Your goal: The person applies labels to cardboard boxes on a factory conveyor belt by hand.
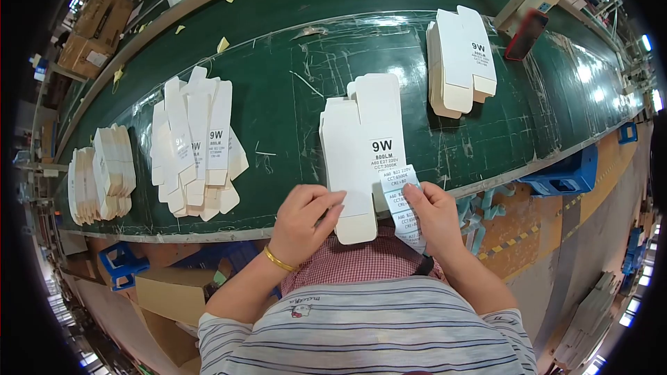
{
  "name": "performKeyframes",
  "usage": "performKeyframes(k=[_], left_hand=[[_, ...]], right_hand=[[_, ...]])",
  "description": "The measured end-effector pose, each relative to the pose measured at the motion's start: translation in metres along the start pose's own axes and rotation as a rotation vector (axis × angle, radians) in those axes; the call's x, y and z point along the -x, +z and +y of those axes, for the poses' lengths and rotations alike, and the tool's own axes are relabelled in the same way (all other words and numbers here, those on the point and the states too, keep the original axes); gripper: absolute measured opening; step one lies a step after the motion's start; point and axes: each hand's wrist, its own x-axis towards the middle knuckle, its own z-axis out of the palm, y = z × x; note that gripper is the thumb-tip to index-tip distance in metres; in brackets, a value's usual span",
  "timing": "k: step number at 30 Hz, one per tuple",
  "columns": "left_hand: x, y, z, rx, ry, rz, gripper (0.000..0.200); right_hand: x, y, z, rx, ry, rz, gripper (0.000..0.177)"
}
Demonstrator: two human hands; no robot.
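A stack of flat white cartons printed "9W" (354, 139) lies at the table's front edge, straight ahead. My left hand (306, 217) is beside its lower left side, fingers bent, thumb and index finger apart, with nothing visible between them. In my right hand (432, 215) is a strip of pale blue printed labels (404, 210), pinched under the thumb. The strip's top end overlaps the lower right of the top carton, just below its printed text, and its lower end hangs over the table edge.
A messy carton pile (198, 146) and a neater carton row (104, 173) are on the left. Another stack (460, 62) stands at the back right near a red-edged phone (526, 35). Blue stools (566, 173) and an open cardboard box (170, 305) are below table level.
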Motion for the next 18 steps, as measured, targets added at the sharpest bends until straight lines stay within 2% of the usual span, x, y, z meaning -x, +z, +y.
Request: performKeyframes(k=[3,6,18], left_hand=[[-0.024,0.001,-0.002,-0.09,0.233,0.061,0.022],[-0.04,0.015,-0.012,0.066,0.239,0.018,0.022],[-0.045,0.02,-0.031,0.008,0.361,-0.071,0.037]], right_hand=[[-0.004,0.003,0.0,-0.023,0.005,-0.004,0.023],[-0.009,0.007,-0.001,-0.037,0.034,0.0,0.024],[-0.014,0.021,0.003,-0.118,0.105,0.05,0.024]])
